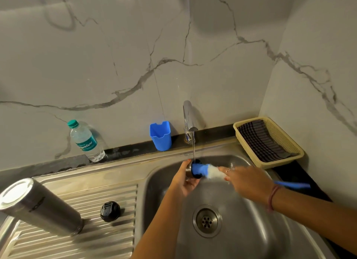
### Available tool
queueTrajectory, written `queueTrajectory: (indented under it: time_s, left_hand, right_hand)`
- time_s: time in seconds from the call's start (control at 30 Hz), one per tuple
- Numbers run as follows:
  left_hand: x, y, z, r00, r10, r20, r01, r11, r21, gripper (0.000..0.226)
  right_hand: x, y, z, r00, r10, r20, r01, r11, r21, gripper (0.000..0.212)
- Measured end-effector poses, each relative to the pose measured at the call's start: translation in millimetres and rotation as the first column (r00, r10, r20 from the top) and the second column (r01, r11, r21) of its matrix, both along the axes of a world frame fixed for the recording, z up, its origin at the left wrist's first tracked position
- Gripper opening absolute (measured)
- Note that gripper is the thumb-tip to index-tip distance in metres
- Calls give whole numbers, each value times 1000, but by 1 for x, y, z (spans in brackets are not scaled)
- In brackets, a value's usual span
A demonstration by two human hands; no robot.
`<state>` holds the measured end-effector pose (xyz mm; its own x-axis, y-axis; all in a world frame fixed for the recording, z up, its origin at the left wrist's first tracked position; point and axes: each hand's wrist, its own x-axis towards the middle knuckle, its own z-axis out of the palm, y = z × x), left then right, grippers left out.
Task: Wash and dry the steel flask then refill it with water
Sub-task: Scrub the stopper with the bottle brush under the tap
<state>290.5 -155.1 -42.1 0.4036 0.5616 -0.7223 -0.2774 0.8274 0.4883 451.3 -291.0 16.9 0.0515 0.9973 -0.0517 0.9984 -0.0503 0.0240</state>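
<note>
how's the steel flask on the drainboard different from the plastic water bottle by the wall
The steel flask is opaque brushed metal; the plastic water bottle is clear with a teal label. The flask stands upside down on the ribbed drainboard, its flat base up and its black cap lying beside it; the bottle stands upright on the dark ledge with its green cap on. The flask looks larger, though it is nearer the camera. Neither is being held.

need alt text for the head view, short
Over a steel sink with the tap running, the left hand holds a small steel cup-shaped lid while the right hand works a blue-and-white bottle brush into it. An upturned steel flask and a black round cap rest on the ribbed drainboard.
</note>
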Motion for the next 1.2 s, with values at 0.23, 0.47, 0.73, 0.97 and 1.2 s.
queueTrajectory:
  time_s: [0.23,0.47,0.73,0.97,1.2]
  left_hand:
    - [-4,-1,-3,999,22,37,-26,995,91,38]
    - [8,-11,7,999,-18,-33,17,999,-30,39]
    - [-3,-3,1,999,12,49,-15,998,60,36]
    - [1,-18,-1,999,-35,-26,37,998,57,40]
    - [-8,-12,-8,998,55,-31,-56,998,-35,47]
  right_hand:
    - [6,7,15,81,-713,-697,133,701,-701,32]
    - [6,-13,2,943,107,316,-166,972,167,64]
    - [6,2,18,273,-641,-717,184,766,-615,28]
    - [4,-3,27,881,-253,-400,157,953,-258,34]
    - [6,-14,32,946,272,178,-260,962,-86,67]
